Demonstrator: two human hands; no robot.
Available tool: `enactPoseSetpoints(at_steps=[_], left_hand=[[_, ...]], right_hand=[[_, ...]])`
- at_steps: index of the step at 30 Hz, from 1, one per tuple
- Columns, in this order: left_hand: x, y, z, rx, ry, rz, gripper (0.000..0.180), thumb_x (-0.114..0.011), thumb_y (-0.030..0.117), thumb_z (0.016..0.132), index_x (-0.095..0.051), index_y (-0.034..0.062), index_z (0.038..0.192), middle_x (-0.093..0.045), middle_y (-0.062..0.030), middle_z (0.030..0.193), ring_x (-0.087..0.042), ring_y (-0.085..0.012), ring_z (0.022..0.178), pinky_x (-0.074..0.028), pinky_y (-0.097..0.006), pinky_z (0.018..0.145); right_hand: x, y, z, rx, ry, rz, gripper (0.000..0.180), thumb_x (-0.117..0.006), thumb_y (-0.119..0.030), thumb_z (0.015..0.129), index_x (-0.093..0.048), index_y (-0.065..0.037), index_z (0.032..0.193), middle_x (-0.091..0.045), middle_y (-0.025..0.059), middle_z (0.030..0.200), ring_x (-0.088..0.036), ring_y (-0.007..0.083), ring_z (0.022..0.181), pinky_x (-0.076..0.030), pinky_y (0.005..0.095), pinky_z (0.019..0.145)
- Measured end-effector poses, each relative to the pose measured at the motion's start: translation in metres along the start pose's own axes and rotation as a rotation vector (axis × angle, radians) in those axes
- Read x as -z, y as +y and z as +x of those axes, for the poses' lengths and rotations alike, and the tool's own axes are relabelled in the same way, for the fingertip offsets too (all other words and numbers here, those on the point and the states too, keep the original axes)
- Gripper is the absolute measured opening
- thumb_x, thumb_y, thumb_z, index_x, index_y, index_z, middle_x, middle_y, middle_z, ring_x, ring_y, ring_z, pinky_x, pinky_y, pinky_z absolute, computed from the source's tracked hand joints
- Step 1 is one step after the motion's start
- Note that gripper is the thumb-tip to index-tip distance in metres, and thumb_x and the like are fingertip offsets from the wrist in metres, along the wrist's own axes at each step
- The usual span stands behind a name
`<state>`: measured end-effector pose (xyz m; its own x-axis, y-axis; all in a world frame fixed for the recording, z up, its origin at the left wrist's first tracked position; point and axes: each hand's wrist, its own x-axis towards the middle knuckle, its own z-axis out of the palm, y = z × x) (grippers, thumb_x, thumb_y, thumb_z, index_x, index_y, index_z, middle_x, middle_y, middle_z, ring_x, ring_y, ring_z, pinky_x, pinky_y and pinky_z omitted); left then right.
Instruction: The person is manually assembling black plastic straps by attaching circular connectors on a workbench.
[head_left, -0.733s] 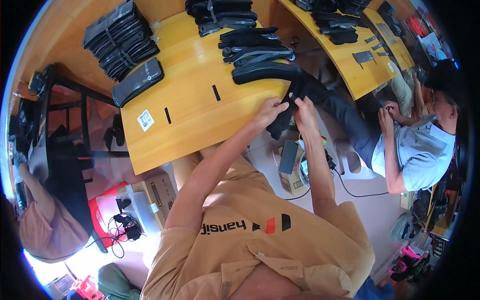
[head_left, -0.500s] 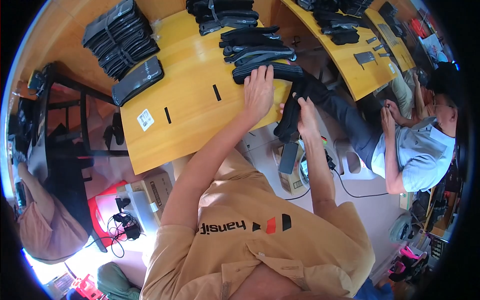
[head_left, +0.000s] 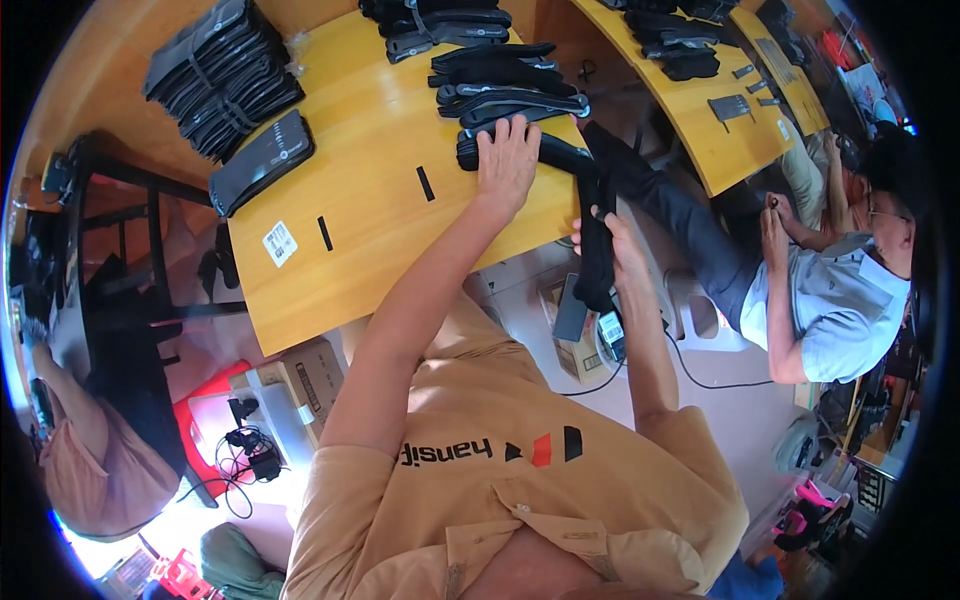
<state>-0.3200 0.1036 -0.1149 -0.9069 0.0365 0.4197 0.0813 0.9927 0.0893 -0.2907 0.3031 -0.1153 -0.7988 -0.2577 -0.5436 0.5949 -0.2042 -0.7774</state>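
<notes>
A long black padded fabric piece lies along the table's right part, and its right end hangs down past the edge. My left hand rests over the lying part, fingers close together and curled across it. Beyond the table edge, my right hand is closed around the hanging black length, thumb in front. How the lying and hanging parts join is hard to make out. Just behind my left hand lies a row of similar black folded pieces with small pale labels.
A tall strapped stack of black packs stands on the table at far left, one loose pack before it. Two short black strips and a white label lie nearer. At right a seated person sits beside another table.
My right hand has moved slightly right and nearer, and the black length now hangs straighter and lower. My left hand stays on the lying part, shifted slightly left.
</notes>
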Motion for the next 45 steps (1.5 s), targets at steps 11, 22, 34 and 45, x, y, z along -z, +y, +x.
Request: enactPoseSetpoints(at_steps=[11, 22, 34, 45], left_hand=[[0.003, -0.007, 0.004, 0.022, 0.01, 0.063, 0.02, -0.055, 0.007, 0.076, -0.054, 0.0067, 0.097, -0.047, -0.0074, 0.093, -0.046, -0.0224, 0.092, -0.034, -0.038, 0.073], [0.015, -0.016, 0.011, -0.029, -0.189, -0.184, 0.02, -0.055, 0.013, 0.08, -0.059, 0.0007, 0.096, -0.051, -0.0134, 0.097, -0.047, -0.0279, 0.096, -0.037, -0.039, 0.08], [0.031, -0.022, 0.022, 0.014, -0.702, -0.434, 0.106, -0.064, 0.076, 0.048, -0.054, -0.0039, 0.117, -0.045, -0.0206, 0.114, -0.04, -0.0318, 0.107, -0.032, -0.041, 0.085], [0.025, -0.01, -0.02, -0.137, -0.434, -0.185, 0.102, -0.079, 0.052, 0.047, -0.039, 0.0032, 0.128, -0.043, -0.0166, 0.118, -0.037, -0.0301, 0.116, -0.022, -0.051, 0.1]], right_hand=[[0.023, -0.03, -0.064, -0.026, -0.01, -0.055, 0.029, -0.056, -0.018, 0.086, -0.045, -0.002, 0.108, -0.063, 0.0125, 0.076, -0.063, 0.0192, 0.059, -0.054, 0.0254, 0.05], [-0.047, 0.015, -0.015, 0.036, -0.035, 0.513, 0.026, -0.056, -0.019, 0.088, -0.048, -0.003, 0.106, -0.062, 0.0151, 0.094, -0.061, 0.023, 0.085, -0.051, 0.0347, 0.077], [-0.078, 0.028, 0.003, 0.083, 0.227, 0.822, 0.022, -0.036, -0.015, 0.096, -0.049, -0.002, 0.108, -0.052, 0.0139, 0.113, -0.052, 0.0263, 0.105, -0.039, 0.0413, 0.1], [-0.034, 0.012, -0.013, 0.013, -0.158, 0.31, 0.023, -0.044, -0.007, 0.088, -0.051, 0.005, 0.106, -0.056, 0.0196, 0.107, -0.054, 0.0261, 0.104, -0.043, 0.038, 0.096]])
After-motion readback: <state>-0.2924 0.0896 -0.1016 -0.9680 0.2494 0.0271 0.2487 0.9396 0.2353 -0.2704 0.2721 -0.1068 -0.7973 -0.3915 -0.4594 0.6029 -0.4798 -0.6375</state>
